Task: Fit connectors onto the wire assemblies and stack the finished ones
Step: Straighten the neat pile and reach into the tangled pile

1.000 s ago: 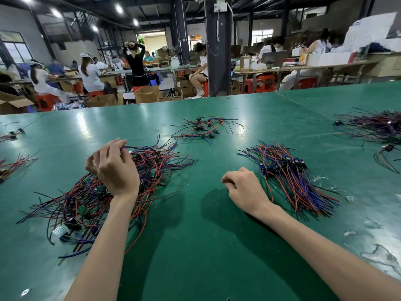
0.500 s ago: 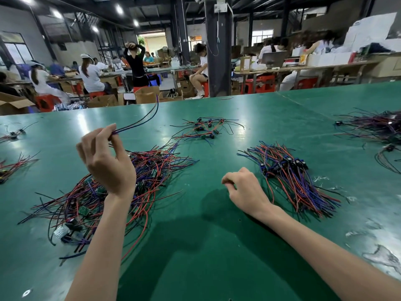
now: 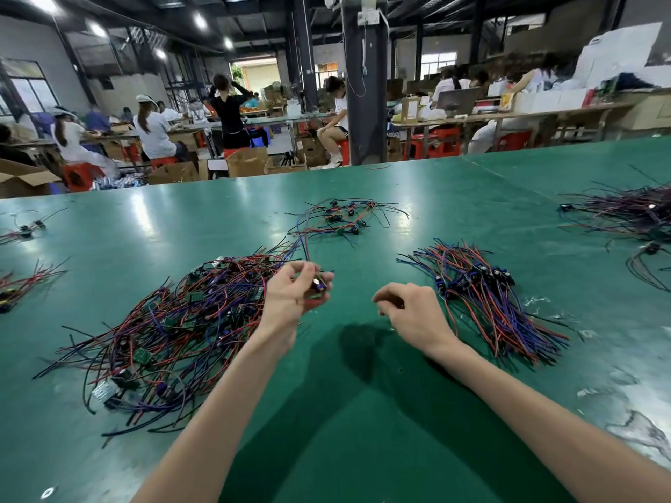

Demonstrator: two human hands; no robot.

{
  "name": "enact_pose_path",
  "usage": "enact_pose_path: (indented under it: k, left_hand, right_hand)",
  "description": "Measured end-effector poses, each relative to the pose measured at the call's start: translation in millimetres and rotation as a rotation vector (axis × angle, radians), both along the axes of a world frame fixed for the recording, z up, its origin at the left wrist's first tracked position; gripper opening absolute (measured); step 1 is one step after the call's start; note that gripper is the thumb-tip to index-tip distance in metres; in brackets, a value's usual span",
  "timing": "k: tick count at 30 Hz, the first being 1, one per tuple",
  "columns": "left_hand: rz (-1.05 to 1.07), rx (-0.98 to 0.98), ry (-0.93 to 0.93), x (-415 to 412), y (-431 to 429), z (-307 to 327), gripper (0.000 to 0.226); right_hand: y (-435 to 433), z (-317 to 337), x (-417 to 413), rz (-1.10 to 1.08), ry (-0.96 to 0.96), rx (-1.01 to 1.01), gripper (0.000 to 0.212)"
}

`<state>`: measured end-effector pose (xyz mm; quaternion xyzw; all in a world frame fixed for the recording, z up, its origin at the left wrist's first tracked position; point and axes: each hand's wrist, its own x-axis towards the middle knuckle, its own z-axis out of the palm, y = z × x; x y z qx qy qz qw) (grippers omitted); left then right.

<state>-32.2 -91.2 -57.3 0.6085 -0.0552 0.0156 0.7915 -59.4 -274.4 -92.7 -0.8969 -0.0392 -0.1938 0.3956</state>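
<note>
Head cam view has the left hand (image 3: 290, 295) up just off the green table (image 3: 363, 412), fingers curled round one wire assembly (image 3: 318, 285). It's a small board with red and blue leads trailing away past the edge of the tangled pile (image 3: 174, 321) right beside it. The right hand (image 3: 414, 314) sits near it, between that hand and the neat stack (image 3: 486, 299), with its fingers curled under. It might be pinching a connector, but honestly I can't tell from this angle whether anything's in there. So I'd say the step is getting this piece lined up for its connector. Tips from me: lift the leads fully clear of the pile first, otherwise the loose ends snag their neighbours and drag half the heap along. Grip close to the end being fitted, not halfway down the wire, so it doesn't flop about. Turn the board so that end faces the right hand, then push the connector on straight rather than at a slant. Once it's seated, lay it on the stack with the leads running the same way as the rest, so the stack stays tidy.
</note>
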Motion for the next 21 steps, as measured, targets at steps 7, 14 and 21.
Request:
enact_pose_path:
  k: [7, 14, 21]
  left_hand:
    - [-0.058, 0.338, -0.189, -4.5, -22.3, -31.9, 0.015]
    - [-0.031, 0.273, -0.149, -9.6, -30.2, -42.5, 0.016]
    - [0.015, 0.108, 0.012, -12.0, -31.2, -39.4, 0.010]
  right_hand:
    - [4.0, 13.5, -2.8, 0.143, 0.281, 0.669, 0.023]
    - [18.0, 11.3, -12.9, 0.373, 0.459, 0.682, 0.020]
    - [17.8, 11.8, -16.0, 0.458, 0.494, 0.843, 0.025]
